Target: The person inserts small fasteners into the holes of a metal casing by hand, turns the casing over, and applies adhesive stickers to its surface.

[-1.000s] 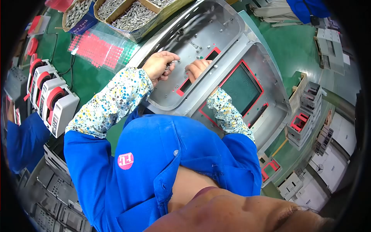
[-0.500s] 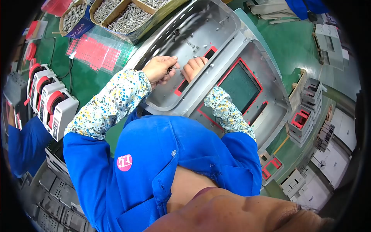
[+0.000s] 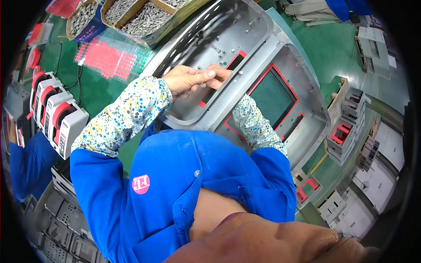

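My left hand (image 3: 186,82) is above the grey metal panel (image 3: 260,57), thumb and forefinger stretched towards the other hand and the remaining fingers curled. Small metal parts showed in its grip in the earlier views; now the fingers mostly hide them. Beside it, my right hand (image 3: 220,77) has its fingers bent together, meeting the left fingertips. Whatever lies between them is too small to make out. Under the hands runs a narrow slot with a red border (image 3: 202,104). Several small studs (image 3: 235,73) stand on the panel.
Boxes of small metal parts (image 3: 147,19) stand at the upper left. Near them lie sheets of red dots (image 3: 105,59). White tape dispensers (image 3: 70,127) are at the left. The panel's red-framed mesh window (image 3: 274,98) is to the right. Grey trays (image 3: 351,114) are stacked farther right.
My left hand has moved right, from apart to touching my right hand's fingertips. The right hand has shifted slightly, its fingers now pointing towards the left hand.
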Demonstrator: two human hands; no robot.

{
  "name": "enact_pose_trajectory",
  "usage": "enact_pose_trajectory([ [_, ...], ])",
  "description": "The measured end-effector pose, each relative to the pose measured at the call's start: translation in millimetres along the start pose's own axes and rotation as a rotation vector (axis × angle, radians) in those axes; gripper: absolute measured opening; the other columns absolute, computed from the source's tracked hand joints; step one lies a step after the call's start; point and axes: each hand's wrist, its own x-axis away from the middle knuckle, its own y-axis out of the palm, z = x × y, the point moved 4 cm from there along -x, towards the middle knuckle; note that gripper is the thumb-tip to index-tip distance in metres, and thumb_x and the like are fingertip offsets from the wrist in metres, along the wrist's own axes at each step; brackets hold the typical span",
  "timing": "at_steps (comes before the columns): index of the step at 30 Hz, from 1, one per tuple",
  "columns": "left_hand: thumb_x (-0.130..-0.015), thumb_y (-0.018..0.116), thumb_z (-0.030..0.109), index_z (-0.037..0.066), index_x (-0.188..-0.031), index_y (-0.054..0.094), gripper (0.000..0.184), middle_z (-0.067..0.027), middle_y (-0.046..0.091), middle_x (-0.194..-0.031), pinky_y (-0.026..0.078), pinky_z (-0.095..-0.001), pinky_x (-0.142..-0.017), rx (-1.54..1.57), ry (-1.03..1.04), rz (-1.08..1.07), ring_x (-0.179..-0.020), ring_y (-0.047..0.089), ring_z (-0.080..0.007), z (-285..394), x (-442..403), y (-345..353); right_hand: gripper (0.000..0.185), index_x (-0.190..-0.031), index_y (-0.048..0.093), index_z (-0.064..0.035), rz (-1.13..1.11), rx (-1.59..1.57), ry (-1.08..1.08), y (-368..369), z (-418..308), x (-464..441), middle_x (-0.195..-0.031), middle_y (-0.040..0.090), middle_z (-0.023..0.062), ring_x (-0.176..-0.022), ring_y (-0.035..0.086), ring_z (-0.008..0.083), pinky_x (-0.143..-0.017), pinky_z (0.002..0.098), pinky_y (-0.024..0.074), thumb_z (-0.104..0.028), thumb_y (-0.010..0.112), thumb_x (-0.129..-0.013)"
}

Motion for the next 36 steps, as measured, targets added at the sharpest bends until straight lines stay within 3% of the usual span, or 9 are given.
enact_pose_trajectory([
  [5,-0.079,0.057,0.039,0.009,-0.072,0.051,0.032,0.0062,0.044,-0.052,0.022,-0.0162,-0.035,0.006,0.063,0.05,-0.038,0.032,-0.0015,-5,-7,-5,0.015,-0.092,0.054,-0.0009,0.066,-0.495,0.132,5,12,8,-0.083,0.057,0.0047,-0.078,0.055,0.0113,-0.069,0.0248,0.0457,-0.01,0.058,-0.08],
  [8,-0.085,0.05,0.026,0.009,-0.081,0.053,0.018,0.0056,0.047,-0.062,0.026,-0.0151,-0.038,0.18,0.115,0.192,-0.047,0.036,-0.0013,-2,-4,-13,0.012,-0.086,0.054,-0.003,0.344,0.287,0.214,-14,-2,16,-0.075,0.057,0.0048,-0.071,0.056,0.0138,-0.063,0.0255,0.0458,-0.008,0.058,-0.076],
  [11,-0.085,0.049,0.022,0.009,-0.086,0.054,0.014,0.0048,0.048,-0.064,0.027,-0.0148,-0.039,0.283,0.138,0.216,-0.051,0.037,-0.0009,-2,-5,-17,0.011,-0.08,0.056,-0.0053,0.122,0.869,-0.059,-8,-3,26,-0.072,0.054,0.0069,-0.066,0.055,0.0199,-0.06,0.0292,0.0452,-0.008,0.06,-0.071],
  [22,-0.082,0.055,0.024,0.006,-0.085,0.06,0.018,0.0054,0.046,-0.058,0.024,-0.0151,-0.038,0.139,0.192,0.171,-0.044,0.034,-0.0008,-2,-4,-15,0.011,-0.071,0.055,-0.0068,0.117,1.209,-0.255,14,-2,28,-0.064,0.05,0.0064,-0.056,0.052,0.0214,-0.051,0.0337,0.0382,-0.006,0.061,-0.062],
  [28,-0.082,0.056,0.027,0.007,-0.081,0.06,0.021,0.0058,0.046,-0.058,0.024,-0.0162,-0.037,-0.073,0.109,0.09,-0.043,0.034,-0.0009,-4,-5,-12,0.008,-0.075,0.053,-0.0054,-0.098,1.328,-0.345,14,-7,22,-0.065,0.046,0.0056,-0.057,0.05,0.0184,-0.049,0.03,0.0412,-0.011,0.057,-0.071],
  [30,-0.083,0.054,0.027,0.007,-0.081,0.058,0.02,0.006,0.047,-0.06,0.024,-0.0163,-0.038,-0.033,0.121,0.071,-0.044,0.035,-0.0007,-7,-8,-12,0.022,-0.097,0.056,-0.0036,0.204,0.507,0.077,1,5,17,-0.074,0.052,0.0029,-0.06,0.049,0.0095,-0.053,0.0226,0.0417,-0.016,0.057,-0.078],
  [31,-0.083,0.054,0.027,0.007,-0.081,0.058,0.02,0.006,0.047,-0.06,0.024,-0.0163,-0.038,-0.035,0.117,0.07,-0.044,0.035,-0.0007,-10,-10,-12,0.022,-0.097,0.056,-0.0036,0.206,0.504,0.08,3,5,15,-0.074,0.052,0.0029,-0.06,0.049,0.0095,-0.053,0.0226,0.0417,-0.016,0.057,-0.078],
  [33,-0.084,0.053,0.026,0.008,-0.082,0.056,0.018,0.0062,0.048,-0.062,0.025,-0.0158,-0.04,0.017,0.136,0.088,-0.046,0.036,-0.0008,-12,-14,-13,0.038,-0.116,0.048,-0.0039,0.097,-0.155,0.229,13,9,9,-0.084,0.055,0.001,-0.061,0.047,0.004,-0.055,0.0179,0.0406,-0.021,0.054,-0.083],
  [36,-0.084,0.052,0.024,0.009,-0.093,0.051,0.018,0.0064,0.047,-0.064,0.026,-0.0154,-0.042,0.041,0.168,0.038,-0.049,0.036,-0.0008,-8,-13,-13,0.039,-0.121,0.044,-0.0051,0.106,-0.209,0.195,15,9,4,-0.082,0.056,-0.0002,-0.06,0.046,0.0043,-0.055,0.017,0.0398,-0.022,0.049,-0.086],
])
